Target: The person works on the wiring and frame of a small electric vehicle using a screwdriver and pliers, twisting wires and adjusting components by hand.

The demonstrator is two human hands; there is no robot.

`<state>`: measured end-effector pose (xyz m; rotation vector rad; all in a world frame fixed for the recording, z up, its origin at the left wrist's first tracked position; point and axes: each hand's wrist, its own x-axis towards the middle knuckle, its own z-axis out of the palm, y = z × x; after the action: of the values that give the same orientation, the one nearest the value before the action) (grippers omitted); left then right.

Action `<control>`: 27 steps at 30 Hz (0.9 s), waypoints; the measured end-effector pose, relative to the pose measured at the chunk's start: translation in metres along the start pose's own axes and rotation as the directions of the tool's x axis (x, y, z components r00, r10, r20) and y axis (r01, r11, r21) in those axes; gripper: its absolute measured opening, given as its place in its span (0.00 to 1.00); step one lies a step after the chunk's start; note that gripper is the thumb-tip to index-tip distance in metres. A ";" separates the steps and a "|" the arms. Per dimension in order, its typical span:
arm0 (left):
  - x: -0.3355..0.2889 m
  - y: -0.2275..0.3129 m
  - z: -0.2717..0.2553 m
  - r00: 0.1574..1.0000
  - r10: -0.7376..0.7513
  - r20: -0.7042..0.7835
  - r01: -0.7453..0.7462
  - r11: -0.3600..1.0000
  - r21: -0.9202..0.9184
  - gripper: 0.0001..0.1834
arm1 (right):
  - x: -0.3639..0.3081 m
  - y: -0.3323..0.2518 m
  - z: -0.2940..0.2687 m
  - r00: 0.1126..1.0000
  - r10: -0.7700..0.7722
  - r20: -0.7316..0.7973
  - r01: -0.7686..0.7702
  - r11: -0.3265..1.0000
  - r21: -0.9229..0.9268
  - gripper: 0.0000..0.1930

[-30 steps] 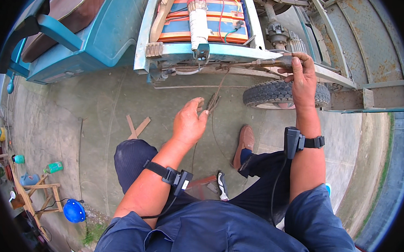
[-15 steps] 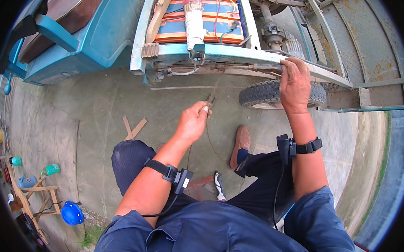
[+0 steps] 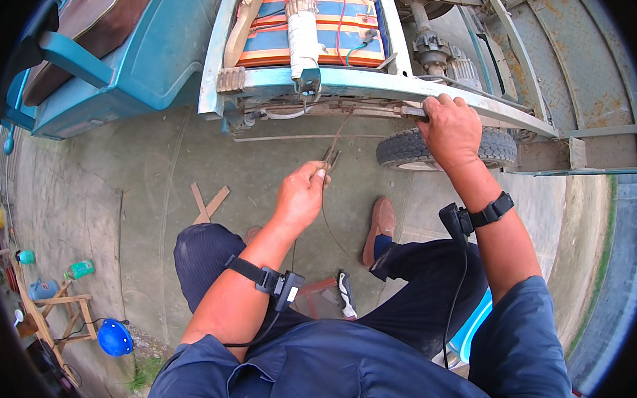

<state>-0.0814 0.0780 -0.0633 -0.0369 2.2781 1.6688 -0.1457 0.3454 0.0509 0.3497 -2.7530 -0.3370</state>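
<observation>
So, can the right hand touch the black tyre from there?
Probably yes: the right grip appears in front of the tyre, with nothing seen between them. It looks busy around a grey rod, though, and depth is hard to judge here.

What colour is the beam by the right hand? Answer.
The beam is pale blue, partly whitish; head view.

Below our left hand [image 3: 302, 194] and right hand [image 3: 452, 131] we see a grey concrete floor [image 3: 149, 201], faintly lined. Left of the left hand lie two crossed wooden strips [image 3: 216, 201]; farther left rest a green bottle [image 3: 81, 269] and, nearer us, a blue helmet [image 3: 115, 337]. A tyre [image 3: 401, 150] stands below the right hand; our brown shoe [image 3: 382, 221] rests between both hands, nearer us.
</observation>
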 end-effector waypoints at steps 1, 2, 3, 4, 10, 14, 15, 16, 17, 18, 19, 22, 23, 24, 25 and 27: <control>0.000 0.001 0.000 1.000 0.002 0.001 -0.002 1.000 0.006 0.14 | -0.002 0.001 0.005 1.000 0.012 -0.004 -0.012 1.000 0.026 0.14; -0.001 0.002 -0.001 1.000 0.004 0.002 -0.004 1.000 0.012 0.14 | -0.004 0.001 0.009 1.000 0.024 -0.008 -0.024 0.998 0.052 0.14; -0.001 0.003 -0.001 1.000 0.006 0.004 -0.006 1.000 0.019 0.14 | -0.006 0.002 0.013 0.999 0.036 0.008 -0.037 0.998 0.056 0.14; -0.001 0.004 -0.002 1.000 0.008 0.004 -0.008 1.000 0.012 0.14 | -0.007 0.002 0.016 0.999 0.048 0.024 -0.049 0.997 0.060 0.14; -0.003 0.006 -0.002 1.000 0.018 0.011 -0.018 1.000 0.020 0.14 | -0.011 0.003 0.033 0.989 0.111 0.099 -0.124 0.983 0.135 0.14; -0.002 0.005 -0.003 0.999 0.013 0.035 -0.013 1.000 -0.004 0.14 | -0.020 0.003 0.052 0.970 0.170 0.172 -0.205 0.955 0.214 0.12; -0.002 0.004 -0.002 0.999 0.011 0.040 -0.010 1.000 -0.022 0.14 | -0.020 0.004 0.057 0.979 0.158 0.129 -0.184 0.956 0.228 0.11; -0.002 0.005 -0.001 0.999 -0.009 0.052 0.012 0.999 -0.043 0.14 | -0.019 0.004 0.058 0.978 0.156 0.135 -0.186 0.953 0.240 0.11; -0.002 0.007 0.000 0.998 -0.029 0.064 0.033 0.997 -0.063 0.14 | -0.018 0.004 0.059 0.978 0.155 0.142 -0.187 0.950 0.251 0.11; -0.003 0.008 0.001 0.996 -0.048 0.077 0.055 0.995 -0.084 0.14 | -0.016 0.005 0.060 0.977 0.154 0.148 -0.188 0.947 0.262 0.11; -0.003 0.011 0.001 0.994 -0.063 0.090 0.071 0.993 -0.090 0.14 | -0.015 0.005 0.062 0.977 0.153 0.149 -0.188 0.946 0.262 0.12; -0.004 0.018 0.003 0.988 -0.091 0.125 0.107 0.986 -0.131 0.14 | -0.011 0.009 0.068 0.971 0.162 0.177 -0.204 0.945 0.255 0.13; -0.005 0.019 0.004 0.987 -0.091 0.133 0.112 0.981 -0.159 0.14 | -0.008 0.010 0.071 0.964 0.171 0.204 -0.220 0.944 0.246 0.13; -0.006 0.020 0.005 0.986 -0.091 0.140 0.116 0.975 -0.188 0.14 | -0.007 0.010 0.074 0.956 0.181 0.231 -0.236 0.943 0.236 0.14; -0.005 0.022 0.006 0.983 -0.099 0.153 0.130 0.970 -0.203 0.14 | -0.005 0.007 0.072 0.936 0.201 0.288 -0.271 0.935 0.228 0.14; -0.005 0.024 0.007 0.977 -0.116 0.179 0.157 0.960 -0.233 0.15 | -0.007 0.006 0.083 0.937 0.197 0.289 -0.267 0.937 0.227 0.14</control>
<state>-0.0800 0.0917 -0.0416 -0.1072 1.8952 1.7999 -0.1711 0.3685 -0.0256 0.0368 -3.0658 0.0519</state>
